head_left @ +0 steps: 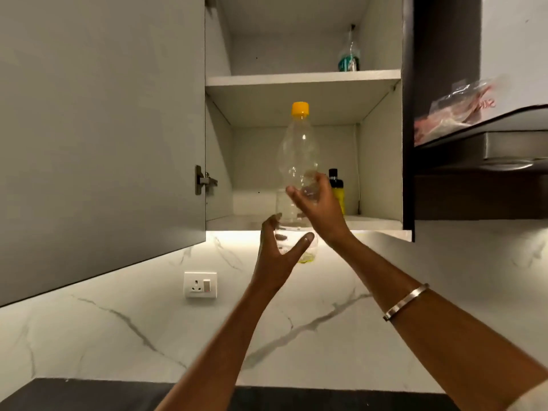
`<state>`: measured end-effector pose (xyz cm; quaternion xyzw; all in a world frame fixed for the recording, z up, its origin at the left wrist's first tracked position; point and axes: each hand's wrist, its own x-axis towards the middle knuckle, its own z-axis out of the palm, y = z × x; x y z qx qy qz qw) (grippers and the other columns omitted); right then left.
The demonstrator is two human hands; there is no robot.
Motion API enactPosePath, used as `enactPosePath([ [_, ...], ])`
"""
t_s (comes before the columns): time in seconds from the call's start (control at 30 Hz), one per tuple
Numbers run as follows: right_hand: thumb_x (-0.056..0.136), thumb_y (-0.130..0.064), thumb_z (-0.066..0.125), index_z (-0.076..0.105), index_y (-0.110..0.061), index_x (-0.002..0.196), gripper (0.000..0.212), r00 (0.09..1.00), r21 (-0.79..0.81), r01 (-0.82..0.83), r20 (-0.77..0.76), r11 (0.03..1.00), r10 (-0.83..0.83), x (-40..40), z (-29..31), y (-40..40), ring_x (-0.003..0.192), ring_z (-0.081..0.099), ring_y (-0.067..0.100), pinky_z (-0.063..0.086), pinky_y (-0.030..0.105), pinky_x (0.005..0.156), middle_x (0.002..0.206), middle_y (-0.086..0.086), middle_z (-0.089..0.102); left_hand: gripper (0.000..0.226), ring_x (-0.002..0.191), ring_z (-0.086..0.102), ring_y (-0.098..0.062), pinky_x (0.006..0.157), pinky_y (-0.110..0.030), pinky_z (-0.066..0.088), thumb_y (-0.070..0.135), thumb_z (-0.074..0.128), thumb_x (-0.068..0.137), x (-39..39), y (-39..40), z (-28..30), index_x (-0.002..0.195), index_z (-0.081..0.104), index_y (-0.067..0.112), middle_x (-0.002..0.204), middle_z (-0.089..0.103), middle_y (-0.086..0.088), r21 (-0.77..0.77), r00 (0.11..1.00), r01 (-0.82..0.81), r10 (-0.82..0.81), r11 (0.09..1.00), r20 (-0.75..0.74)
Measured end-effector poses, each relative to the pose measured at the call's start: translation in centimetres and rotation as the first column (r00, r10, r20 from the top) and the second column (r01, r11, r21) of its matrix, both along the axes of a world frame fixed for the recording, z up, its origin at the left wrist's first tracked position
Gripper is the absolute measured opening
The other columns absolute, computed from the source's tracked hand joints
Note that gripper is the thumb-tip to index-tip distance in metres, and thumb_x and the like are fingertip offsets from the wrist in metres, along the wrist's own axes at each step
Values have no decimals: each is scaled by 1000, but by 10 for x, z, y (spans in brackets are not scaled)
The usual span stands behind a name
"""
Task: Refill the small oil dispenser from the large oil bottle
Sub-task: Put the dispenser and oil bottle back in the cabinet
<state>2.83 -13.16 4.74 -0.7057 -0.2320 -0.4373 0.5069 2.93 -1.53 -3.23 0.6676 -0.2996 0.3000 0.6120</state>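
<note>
Large oil bottle (298, 161): clear plastic, orange cap (300, 108), upright, nearly empty, a little yellow oil at the base. It is held in front of the open cabinet (381, 161), its base below the lower shelf (373, 223). Right hand (315, 204) grips the bottle's middle, fingers curled round it. Left hand (277, 256) spread wide beside the bottle's lower part; contact cannot be told. A small yellow bottle (338, 192) with black cap stands on the lower shelf, behind the right hand.

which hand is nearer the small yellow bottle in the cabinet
Right. The right hand grips the large bottle just beside the small yellow bottle; the left hand is lower, below the shelf.
</note>
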Motion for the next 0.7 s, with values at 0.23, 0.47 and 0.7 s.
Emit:
enactPosePath([
  [0.23, 77, -68, 61, 36, -21, 135, 79, 1000, 2, -14, -25, 1000, 14, 18, 72, -5, 102, 63, 21, 58, 35, 77, 121, 6, 58, 69, 108, 51, -10, 80, -17, 43, 50, 71, 80, 20, -5, 74, 135, 38, 24, 121, 50, 4, 16, 994, -98, 97, 995, 40],
  [0.47, 79, -66, 60, 31, -21, 139, 80, 995, -3, -21, -94, 1000, 20, 59, 92, -10, 106, 60, 22, 56, 35, 80, 122, 6, 54, 75, 109, 52, -15, 78, -24, 44, 50, 69, 81, 55, -3, 113, 140, 31, 21, 127, 48, 1, 152, 992, -76, 91, 985, -93],
  [0.7, 78, -66, 61, 29, -20, 140, 83, 991, -67, 0, -133, 998, -9, 103, 89, -17, 117, 54, 24, 50, 48, 98, 135, 9, 50, 79, 111, 49, -13, 84, -27, 41, 48, 70, 82, 96, -6, 118, 142, 29, 19, 134, 47, 0, 233, 976, -19, 68, 972, -205],
])
